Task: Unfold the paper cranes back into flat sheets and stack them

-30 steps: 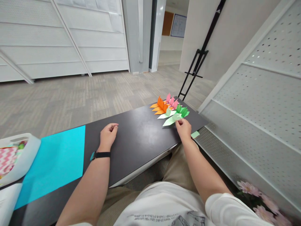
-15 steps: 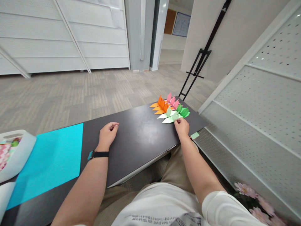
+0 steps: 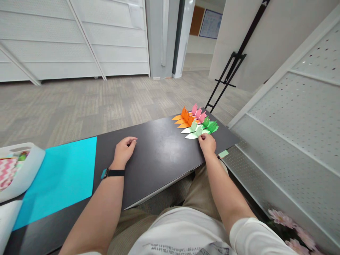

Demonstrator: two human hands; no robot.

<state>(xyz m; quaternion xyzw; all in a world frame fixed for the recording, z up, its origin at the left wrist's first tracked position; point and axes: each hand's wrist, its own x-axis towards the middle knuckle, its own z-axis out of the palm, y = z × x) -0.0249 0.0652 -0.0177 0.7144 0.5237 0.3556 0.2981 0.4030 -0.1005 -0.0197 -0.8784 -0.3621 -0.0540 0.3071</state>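
Note:
Several folded paper pieces stand at the right end of the dark table (image 3: 156, 152): orange ones (image 3: 185, 118), pink ones (image 3: 198, 113), dark green ones (image 3: 209, 124) and pale green ones (image 3: 193, 130). My right hand (image 3: 208, 143) has its fingers pinched at the near edge of the front pale green piece. My left hand (image 3: 125, 151) rests on the table left of the middle, fingers curled together, with nothing seen in it. A watch with a dark band is on the left wrist.
A turquoise sheet (image 3: 63, 177) covers the table's left part, beside a white basket (image 3: 29, 173) of patterned paper. A pale green piece (image 3: 223, 154) lies at the near right edge. Perforated panels (image 3: 287, 141) flank the right side; a black stand (image 3: 225, 82) is behind.
The view has shifted slightly, so the table and its contents appear a little further right. Both hands keep nearly the same places on the table.

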